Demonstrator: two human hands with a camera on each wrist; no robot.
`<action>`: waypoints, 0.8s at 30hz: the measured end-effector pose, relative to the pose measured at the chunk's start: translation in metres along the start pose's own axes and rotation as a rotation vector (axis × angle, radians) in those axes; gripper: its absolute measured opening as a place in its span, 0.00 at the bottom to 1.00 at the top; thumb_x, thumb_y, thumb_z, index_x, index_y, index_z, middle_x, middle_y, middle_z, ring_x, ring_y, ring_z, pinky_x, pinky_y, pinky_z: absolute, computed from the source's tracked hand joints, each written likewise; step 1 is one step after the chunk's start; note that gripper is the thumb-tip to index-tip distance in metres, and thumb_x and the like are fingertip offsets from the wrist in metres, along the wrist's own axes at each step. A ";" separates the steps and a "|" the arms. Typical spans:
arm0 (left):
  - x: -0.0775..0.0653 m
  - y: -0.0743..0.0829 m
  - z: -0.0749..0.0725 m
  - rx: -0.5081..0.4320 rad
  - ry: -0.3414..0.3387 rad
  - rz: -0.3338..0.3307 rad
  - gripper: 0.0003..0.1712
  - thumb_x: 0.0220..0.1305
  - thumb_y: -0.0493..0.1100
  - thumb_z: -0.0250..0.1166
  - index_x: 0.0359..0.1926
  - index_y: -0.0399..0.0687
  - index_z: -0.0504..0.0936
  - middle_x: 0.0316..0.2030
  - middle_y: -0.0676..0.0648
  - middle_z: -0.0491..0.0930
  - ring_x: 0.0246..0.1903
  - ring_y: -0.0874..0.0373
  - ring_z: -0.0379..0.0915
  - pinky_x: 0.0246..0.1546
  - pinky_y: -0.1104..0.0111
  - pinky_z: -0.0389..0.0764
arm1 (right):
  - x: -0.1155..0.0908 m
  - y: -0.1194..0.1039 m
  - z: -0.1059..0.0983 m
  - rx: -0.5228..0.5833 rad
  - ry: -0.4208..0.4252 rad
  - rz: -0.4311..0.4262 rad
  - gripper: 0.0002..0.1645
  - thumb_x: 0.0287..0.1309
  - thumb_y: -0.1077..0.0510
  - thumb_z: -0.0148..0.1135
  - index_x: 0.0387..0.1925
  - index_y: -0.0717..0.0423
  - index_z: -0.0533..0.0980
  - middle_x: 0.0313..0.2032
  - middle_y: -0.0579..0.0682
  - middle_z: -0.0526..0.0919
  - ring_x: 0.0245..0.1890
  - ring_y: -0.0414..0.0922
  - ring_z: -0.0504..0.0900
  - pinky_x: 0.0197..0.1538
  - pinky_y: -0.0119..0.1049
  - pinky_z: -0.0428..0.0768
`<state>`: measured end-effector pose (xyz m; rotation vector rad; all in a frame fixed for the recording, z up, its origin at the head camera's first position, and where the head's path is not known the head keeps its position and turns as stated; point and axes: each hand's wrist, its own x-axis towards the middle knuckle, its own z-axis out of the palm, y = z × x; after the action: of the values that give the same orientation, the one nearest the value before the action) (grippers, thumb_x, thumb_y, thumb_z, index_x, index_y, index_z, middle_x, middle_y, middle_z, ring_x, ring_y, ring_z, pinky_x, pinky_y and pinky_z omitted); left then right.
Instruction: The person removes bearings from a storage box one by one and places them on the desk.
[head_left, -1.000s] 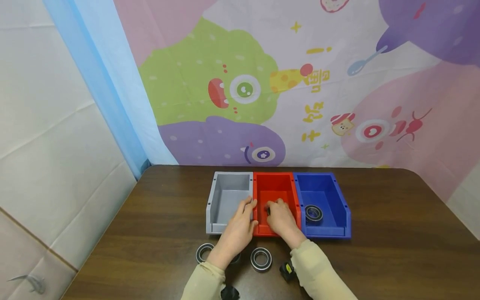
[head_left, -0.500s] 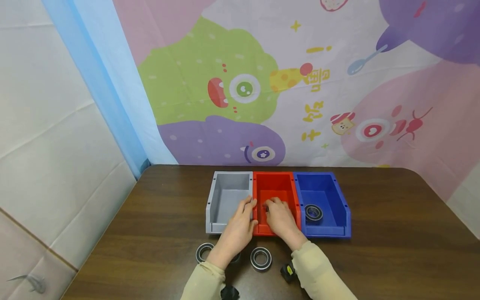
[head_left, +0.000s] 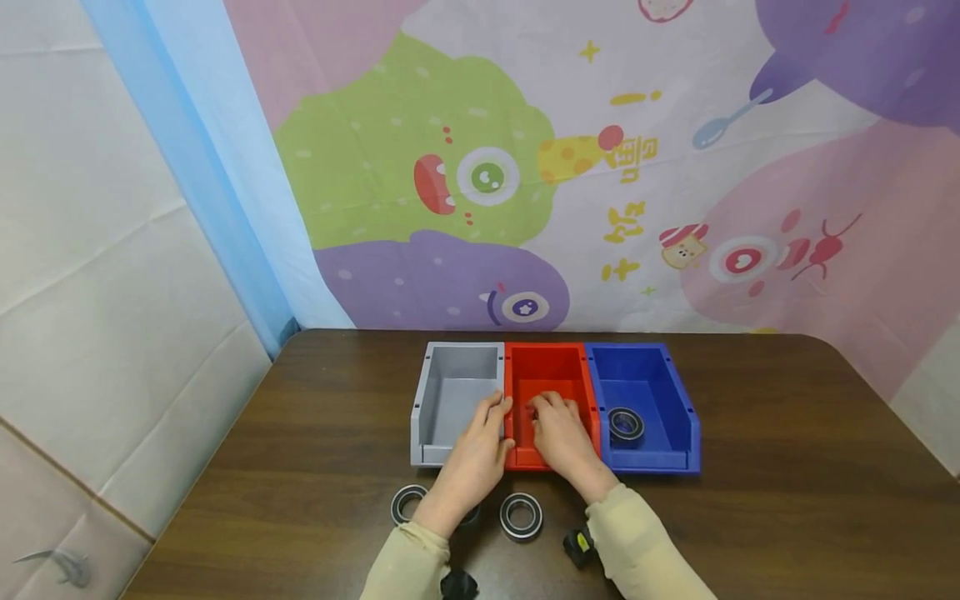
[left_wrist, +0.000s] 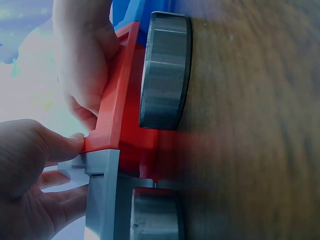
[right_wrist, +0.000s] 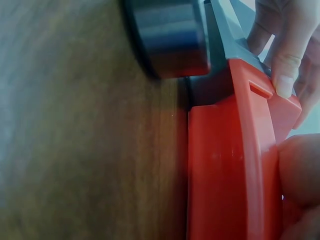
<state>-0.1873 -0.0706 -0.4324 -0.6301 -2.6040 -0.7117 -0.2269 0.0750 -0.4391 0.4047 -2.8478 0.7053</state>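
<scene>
Right hand point(head_left: 561, 429): we are seeing it reaching slightly deeper into the red bin point(head_left: 545, 365) than a second ago.
Blue bin point(head_left: 636, 367): from the head view alone, we are spotting a bearing point(head_left: 614, 425) lying inside; three more bearings point(head_left: 506, 518) are lying on the table point(head_left: 300, 458) in front.
Left hand point(head_left: 472, 462): its wrist view is showing us the thumb point(left_wrist: 67, 146) touching the red rim, apart from the fingers point(left_wrist: 70, 202) at the gray bin point(head_left: 461, 383).
Right fingers point(head_left: 538, 404): curling; we are unable to tell what they are holding.
</scene>
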 end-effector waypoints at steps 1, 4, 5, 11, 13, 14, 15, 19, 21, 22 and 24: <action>0.000 0.000 0.000 0.000 0.000 -0.001 0.29 0.55 0.36 0.63 0.59 0.37 0.66 0.59 0.40 0.64 0.48 0.48 0.74 0.46 0.62 0.76 | 0.000 0.000 0.000 0.003 0.000 0.001 0.13 0.54 0.66 0.56 0.43 0.61 0.75 0.48 0.60 0.75 0.48 0.59 0.71 0.56 0.51 0.66; 0.001 0.000 0.001 -0.001 0.001 -0.002 0.29 0.56 0.36 0.63 0.59 0.37 0.66 0.59 0.40 0.64 0.48 0.48 0.74 0.47 0.62 0.76 | 0.000 0.000 -0.001 0.014 0.001 0.012 0.14 0.55 0.65 0.54 0.45 0.61 0.74 0.50 0.59 0.74 0.49 0.60 0.71 0.57 0.51 0.65; 0.001 0.000 0.000 -0.004 0.001 -0.004 0.29 0.56 0.36 0.63 0.59 0.37 0.66 0.59 0.40 0.64 0.48 0.48 0.74 0.47 0.62 0.76 | 0.000 0.000 -0.001 0.017 0.001 0.015 0.15 0.56 0.64 0.54 0.46 0.61 0.74 0.50 0.59 0.74 0.49 0.60 0.71 0.57 0.51 0.65; 0.001 0.000 -0.001 -0.016 -0.006 -0.018 0.29 0.56 0.36 0.63 0.59 0.38 0.66 0.60 0.41 0.63 0.46 0.47 0.74 0.46 0.61 0.76 | -0.001 -0.002 -0.003 0.034 0.024 0.002 0.15 0.59 0.62 0.53 0.48 0.61 0.73 0.48 0.59 0.75 0.49 0.56 0.72 0.57 0.49 0.65; 0.001 -0.001 -0.001 -0.014 -0.006 -0.020 0.29 0.56 0.35 0.63 0.59 0.38 0.66 0.60 0.41 0.63 0.46 0.47 0.75 0.45 0.61 0.76 | -0.002 -0.002 -0.003 0.039 0.029 0.003 0.15 0.59 0.61 0.53 0.48 0.61 0.73 0.48 0.58 0.75 0.48 0.55 0.72 0.56 0.49 0.65; 0.001 -0.001 -0.001 -0.015 -0.004 -0.019 0.29 0.55 0.35 0.63 0.59 0.38 0.66 0.60 0.41 0.64 0.47 0.47 0.74 0.46 0.61 0.76 | -0.002 -0.002 -0.003 0.043 0.031 0.005 0.16 0.60 0.61 0.53 0.49 0.61 0.73 0.48 0.58 0.75 0.48 0.55 0.72 0.56 0.49 0.66; 0.001 -0.001 -0.001 -0.015 -0.001 -0.017 0.29 0.55 0.35 0.63 0.59 0.38 0.66 0.60 0.41 0.64 0.46 0.47 0.75 0.45 0.61 0.76 | -0.002 -0.002 -0.003 0.047 0.033 0.006 0.16 0.60 0.60 0.53 0.49 0.60 0.73 0.48 0.58 0.75 0.48 0.55 0.72 0.56 0.49 0.66; 0.001 0.000 -0.001 -0.014 -0.006 -0.011 0.29 0.55 0.35 0.63 0.59 0.37 0.66 0.60 0.40 0.64 0.48 0.47 0.74 0.46 0.61 0.76 | -0.004 -0.003 -0.004 0.064 0.048 0.014 0.16 0.59 0.58 0.54 0.49 0.59 0.74 0.48 0.58 0.75 0.47 0.56 0.72 0.54 0.49 0.68; 0.001 0.000 -0.001 -0.013 -0.013 -0.012 0.29 0.56 0.35 0.63 0.59 0.37 0.66 0.60 0.40 0.63 0.48 0.47 0.74 0.46 0.61 0.76 | -0.006 -0.002 -0.005 0.071 0.056 0.011 0.17 0.59 0.57 0.55 0.49 0.58 0.74 0.48 0.57 0.76 0.46 0.56 0.72 0.54 0.49 0.69; 0.001 0.000 -0.001 -0.012 -0.017 -0.012 0.30 0.56 0.35 0.63 0.59 0.37 0.66 0.60 0.40 0.63 0.48 0.47 0.74 0.46 0.61 0.76 | -0.006 -0.001 -0.005 0.074 0.058 0.009 0.17 0.59 0.57 0.55 0.50 0.57 0.74 0.48 0.57 0.76 0.46 0.56 0.73 0.54 0.49 0.69; 0.001 0.000 0.000 -0.011 -0.022 -0.011 0.30 0.56 0.36 0.62 0.60 0.37 0.66 0.60 0.40 0.63 0.48 0.48 0.73 0.46 0.61 0.76 | -0.008 0.000 -0.005 0.078 0.064 0.005 0.18 0.59 0.56 0.55 0.50 0.57 0.74 0.48 0.56 0.76 0.45 0.55 0.73 0.53 0.48 0.69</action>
<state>-0.1880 -0.0706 -0.4317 -0.6304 -2.6275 -0.7276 -0.2187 0.0789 -0.4361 0.3791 -2.7691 0.8176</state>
